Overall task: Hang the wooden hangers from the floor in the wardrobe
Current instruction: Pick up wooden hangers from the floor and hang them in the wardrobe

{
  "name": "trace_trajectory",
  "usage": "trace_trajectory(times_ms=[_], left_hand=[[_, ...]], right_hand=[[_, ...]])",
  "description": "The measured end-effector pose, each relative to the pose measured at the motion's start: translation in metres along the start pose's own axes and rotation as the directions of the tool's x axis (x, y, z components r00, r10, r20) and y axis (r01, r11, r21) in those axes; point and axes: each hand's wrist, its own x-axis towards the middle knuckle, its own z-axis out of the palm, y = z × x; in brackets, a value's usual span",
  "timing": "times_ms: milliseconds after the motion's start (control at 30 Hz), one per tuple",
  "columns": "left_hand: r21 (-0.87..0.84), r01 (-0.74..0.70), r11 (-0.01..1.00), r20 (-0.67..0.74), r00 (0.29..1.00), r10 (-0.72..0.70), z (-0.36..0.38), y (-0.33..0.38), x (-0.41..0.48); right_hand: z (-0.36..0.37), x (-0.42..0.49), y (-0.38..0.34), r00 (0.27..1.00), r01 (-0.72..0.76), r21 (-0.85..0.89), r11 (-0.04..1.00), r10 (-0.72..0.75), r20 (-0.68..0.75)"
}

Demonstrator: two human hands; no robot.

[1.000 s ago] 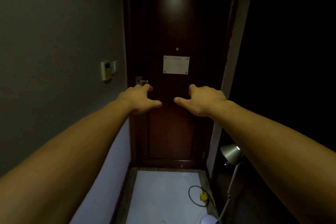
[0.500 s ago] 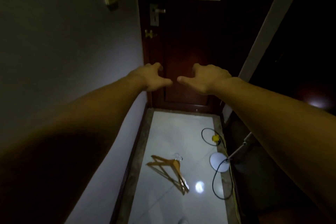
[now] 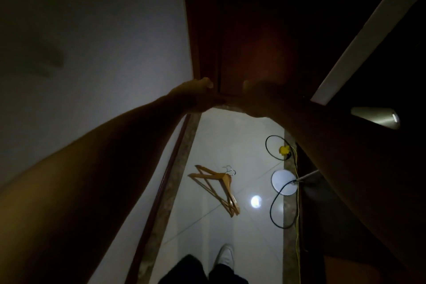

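Observation:
Wooden hangers (image 3: pixel 219 185) with metal hooks lie stacked on the white floor tiles, in the middle of the narrow hallway. Both my arms stretch forward above them. My left hand (image 3: pixel 196 93) and my right hand (image 3: pixel 260 97) hang side by side in front of the dark door, fingers loosely curled, holding nothing. Both hands are dim and well above the hangers. The wardrobe is a dark opening (image 3: pixel 391 53) on the right; its inside is too dark to make out.
A floor lamp stands at the right: white round base (image 3: pixel 284 182), lit head (image 3: pixel 375 117). A black cable loop (image 3: pixel 276 210) and a yellow plug (image 3: pixel 284 150) lie beside it. Grey wall on the left, brown door (image 3: pixel 253 30) ahead. My white shoe (image 3: pixel 224 257) shows at the bottom.
The view has tilted down from the door to the floor, bringing the hangers, lamp base and my shoe into sight. Both hands stay outstretched and empty.

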Motion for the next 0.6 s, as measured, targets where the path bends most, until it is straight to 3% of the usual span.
trace_trajectory(times_ms=[167,433,600], left_hand=[[-0.006,0.006,1.000,0.097,0.995,-0.006,0.029,-0.020,0.033],[-0.022,-0.024,0.999,0.213,0.977,0.028,0.056,-0.043,0.105],[0.004,-0.014,1.000,0.305,0.952,0.012,0.083,-0.059,0.138]], right_hand=[[0.042,0.033,0.017,0.999,0.010,-0.012,1.000,-0.009,0.033],[0.072,0.082,0.033,0.967,-0.193,-0.111,0.975,0.208,0.146],[0.099,0.095,0.046,0.929,-0.273,-0.055,0.961,0.278,0.245]])
